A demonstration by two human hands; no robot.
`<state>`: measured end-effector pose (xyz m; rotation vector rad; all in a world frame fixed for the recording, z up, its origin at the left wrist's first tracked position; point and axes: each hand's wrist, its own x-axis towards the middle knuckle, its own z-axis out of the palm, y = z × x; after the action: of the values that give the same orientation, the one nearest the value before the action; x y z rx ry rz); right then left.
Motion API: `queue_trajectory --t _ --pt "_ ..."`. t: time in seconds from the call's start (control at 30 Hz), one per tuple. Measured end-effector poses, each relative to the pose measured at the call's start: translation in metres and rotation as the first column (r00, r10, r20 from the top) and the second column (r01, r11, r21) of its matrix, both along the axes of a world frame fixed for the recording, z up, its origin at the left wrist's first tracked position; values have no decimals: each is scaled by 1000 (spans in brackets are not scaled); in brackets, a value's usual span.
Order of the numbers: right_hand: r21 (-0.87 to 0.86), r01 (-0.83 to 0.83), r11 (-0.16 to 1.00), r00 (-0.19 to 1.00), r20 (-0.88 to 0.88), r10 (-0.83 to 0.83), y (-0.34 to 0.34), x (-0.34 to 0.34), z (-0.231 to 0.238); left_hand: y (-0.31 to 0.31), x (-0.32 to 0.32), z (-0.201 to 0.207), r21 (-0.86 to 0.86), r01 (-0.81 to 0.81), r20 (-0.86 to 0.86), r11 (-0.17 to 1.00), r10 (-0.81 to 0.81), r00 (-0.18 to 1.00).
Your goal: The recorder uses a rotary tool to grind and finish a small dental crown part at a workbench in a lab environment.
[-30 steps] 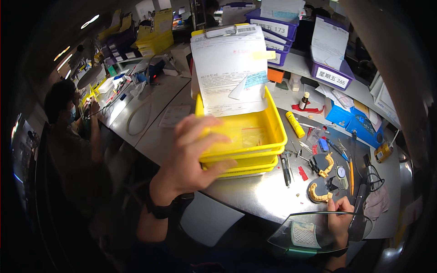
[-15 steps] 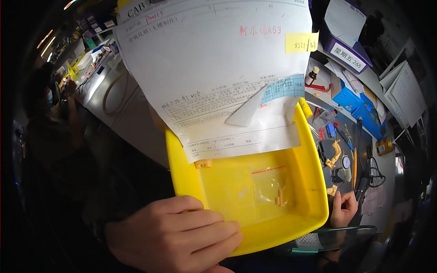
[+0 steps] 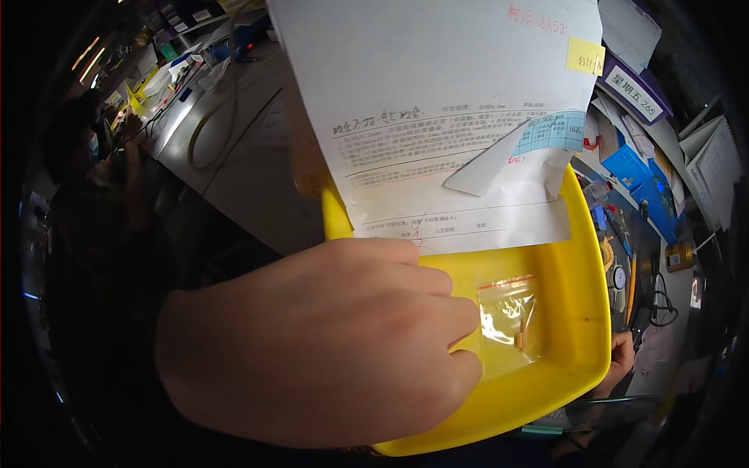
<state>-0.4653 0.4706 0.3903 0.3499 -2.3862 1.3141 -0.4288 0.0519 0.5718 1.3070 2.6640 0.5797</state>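
My left hand (image 3: 328, 343) spreads large over the left side of a yellow plastic bin (image 3: 585, 273), back up, fingers curled. Its fingertips and anything in them are hidden. Beside its knuckles, a clear zip bag (image 3: 505, 312) with a red closing line lies on the bin's floor. Small tan rod-like pieces (image 3: 521, 337) show inside the bag. A printed sheet (image 3: 437, 70) with a folded corner and a yellow sticky note (image 3: 585, 56) covers the bin's far part. My right hand (image 3: 621, 360) is past the bin's right rim, its fingers partly hidden by the bin.
Right of the bin, the bench holds a round dial gauge (image 3: 619, 278), a blue box-like device (image 3: 644, 187), a brown jar (image 3: 680, 255) and a black cable (image 3: 663, 304). A purple box (image 3: 636, 86) stands at the far right. Another person (image 3: 101, 171) works at the left.
My left hand has risen from the bin's near-left rim to over its inside. The bin, sheet and bag appear shifted right; the tan block by the left wall is now hidden.
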Motion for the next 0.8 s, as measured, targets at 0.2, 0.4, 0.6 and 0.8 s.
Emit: queue_trajectory --t 0.2,0.4,0.6,0.8 --pt "54 60 997 998 31 -61 -1 2 7 22 -24 -1 -244 114 362 963 -18 932" --pt "203 -232 951 970 123 210 -43 0 54 25 -16 4 -345 132 408 929 22 913" --pt "422 -448 788 884 80 460 -54 -5 61 31 -7 6 -337 -39 337 941 159 928" --pt "654 -385 651 888 70 455 -71 -9 49 39 3 24 -490 -46 273 871 204 940"
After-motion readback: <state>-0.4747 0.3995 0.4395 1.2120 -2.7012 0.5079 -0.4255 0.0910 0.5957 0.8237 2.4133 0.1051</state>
